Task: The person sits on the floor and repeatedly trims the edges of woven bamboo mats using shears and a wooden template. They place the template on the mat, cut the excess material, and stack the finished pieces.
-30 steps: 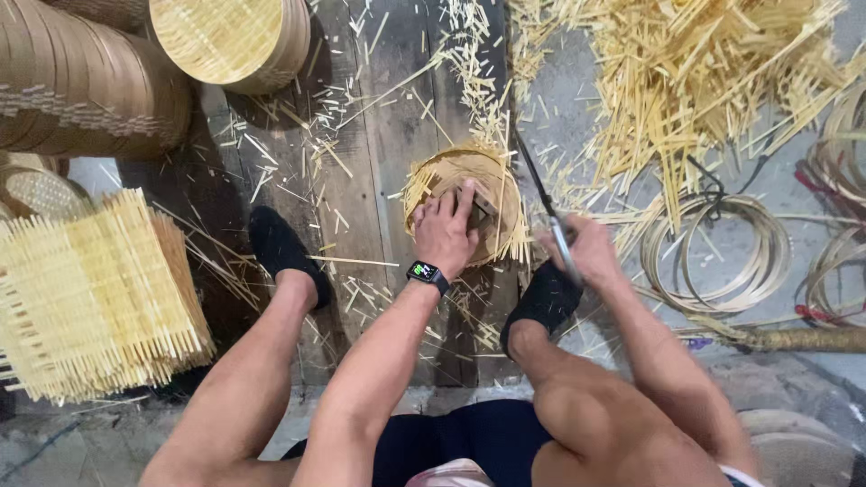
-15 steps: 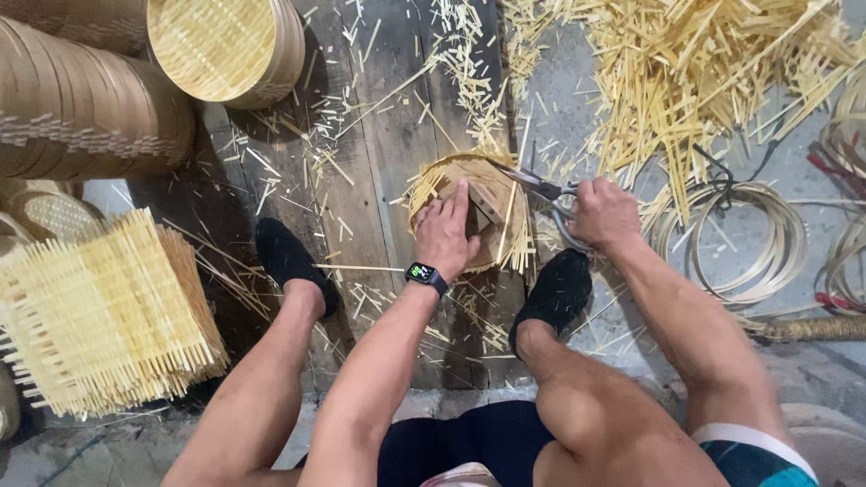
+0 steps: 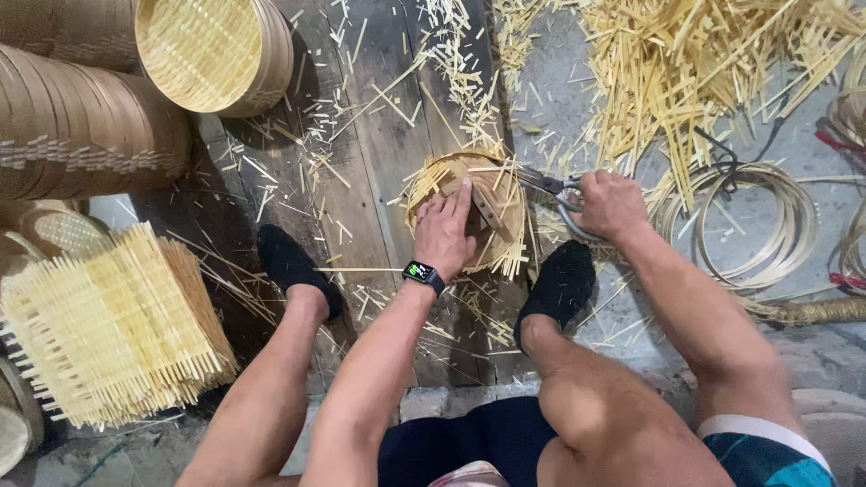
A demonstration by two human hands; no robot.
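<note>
A small round bamboo basket [image 3: 505, 236] lies on dark wooden planks between my feet, with loose strip ends sticking out around its rim. My left hand [image 3: 446, 230] presses flat on the inside of the basket and wears a black smartwatch [image 3: 422, 274] at the wrist. My right hand [image 3: 611, 204] grips the handles of metal scissors [image 3: 548, 184], whose blades reach the basket's right rim among the strip ends.
Finished round baskets [image 3: 212, 52] are stacked at the upper left. A pile of square woven bamboo mats [image 3: 113, 329] sits at left. Loose bamboo strips [image 3: 704, 63] heap at the upper right, and bamboo hoops [image 3: 767, 230] lie at right. Offcuts litter the planks.
My right hand swung the scissors from pointing upward to lying level at the basket's right rim. My left hand stayed on the basket, shifting slightly.
</note>
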